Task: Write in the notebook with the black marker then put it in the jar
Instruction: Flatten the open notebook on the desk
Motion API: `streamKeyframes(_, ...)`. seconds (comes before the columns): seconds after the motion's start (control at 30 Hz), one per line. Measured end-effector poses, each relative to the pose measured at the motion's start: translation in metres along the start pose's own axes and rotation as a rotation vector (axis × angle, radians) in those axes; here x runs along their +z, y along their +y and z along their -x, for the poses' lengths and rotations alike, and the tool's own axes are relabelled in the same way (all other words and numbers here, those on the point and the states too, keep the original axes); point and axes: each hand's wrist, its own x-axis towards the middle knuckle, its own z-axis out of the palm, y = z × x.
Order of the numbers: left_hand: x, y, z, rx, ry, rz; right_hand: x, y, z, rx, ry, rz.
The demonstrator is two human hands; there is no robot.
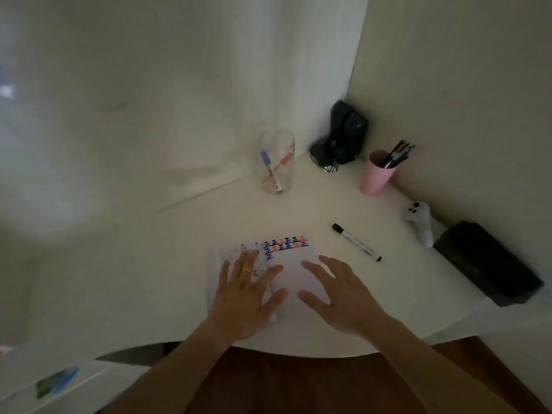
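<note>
An open white notebook (291,274) lies on the white table, with rows of black, blue and red marks along its top edge. My left hand (248,294), wearing a gold ring, rests flat on the left page with fingers spread. My right hand (337,294) hovers open over the right page, holding nothing. The black marker (356,242), capped, lies on the table to the right of the notebook, apart from both hands. A clear glass jar (277,162) stands further back and holds a blue-capped and a red-capped marker.
A pink cup (375,177) of pens stands at the back right beside a black device (343,135) in the corner. A white controller (418,218) and a black case (490,264) lie along the right wall. The table's (179,264) front edge curves near my forearms.
</note>
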Motion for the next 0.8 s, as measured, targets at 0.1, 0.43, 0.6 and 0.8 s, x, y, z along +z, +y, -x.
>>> streamKeyframes(0.1,0.035,-0.009,-0.01,-0.021,0.025,-0.015,0.039,0.019,-0.026,0.029,0.058,0.038)
streamKeyframes(0.43,0.096,-0.017,-0.004,0.012,0.266,-0.034,0.114,0.047,-0.038,-0.024,0.441,0.133)
streamKeyframes(0.6,0.1,-0.015,-0.001,0.009,0.336,-0.014,0.12,0.046,-0.035,-0.012,0.513,0.099)
streamKeyframes(0.8,0.105,-0.015,0.003,0.04,0.493,-0.039,0.118,0.042,-0.02,-0.007,0.618,0.097)
